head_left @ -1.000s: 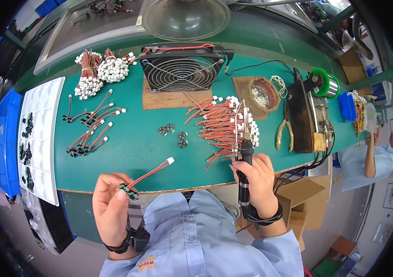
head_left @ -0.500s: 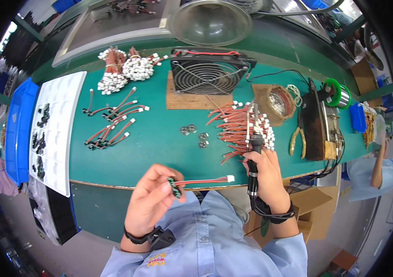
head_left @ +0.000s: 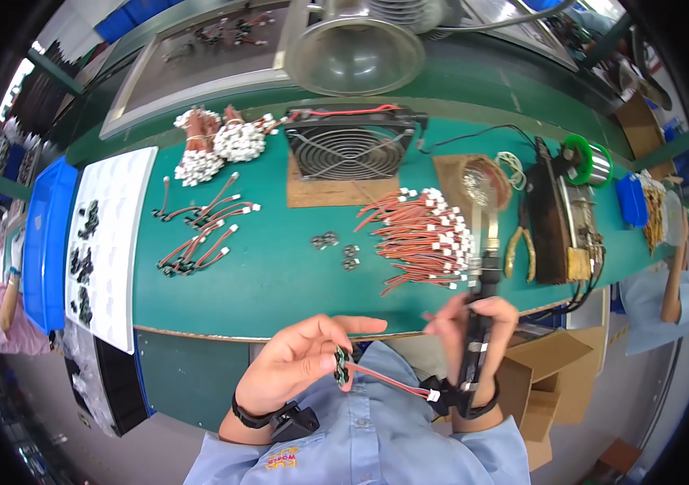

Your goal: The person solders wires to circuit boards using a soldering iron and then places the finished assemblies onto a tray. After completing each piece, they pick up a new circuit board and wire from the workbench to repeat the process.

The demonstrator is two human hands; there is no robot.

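A small dark component (head_left: 341, 365) with a red wire lead (head_left: 389, 381) is pinched between the thumb and fingertips of the left hand (head_left: 300, 368), held just in front of the chest, off the green bench top (head_left: 272, 279). The lead runs rightward to a white plug (head_left: 433, 396) hanging near the right wrist. The right hand (head_left: 474, 335) is wrapped around a black soldering iron (head_left: 478, 323), whose tip points away toward the bench.

For the joint to be done well, the component is best kept steady in the pinch with the fingers clear of the joint, and the tip should be brought in slowly, since the lead is slack and could swing.

Beyond the hands, a loose pile of red leads with white plugs (head_left: 421, 238) lies on the bench, too many to count. Four or so small metal parts (head_left: 336, 246) sit to its left. Roughly ten finished leads (head_left: 203, 234) are spread further left, and two bundles of white-plugged wires (head_left: 219, 145) lie behind them. One square fan (head_left: 352, 149) stands on a piece of cardboard, one pair of yellow-handled pliers (head_left: 516, 250) lies to the right, and one green solder spool (head_left: 583, 162) sits beyond it. A white tray (head_left: 110, 242) holds dark parts beside a blue bin (head_left: 41, 242).
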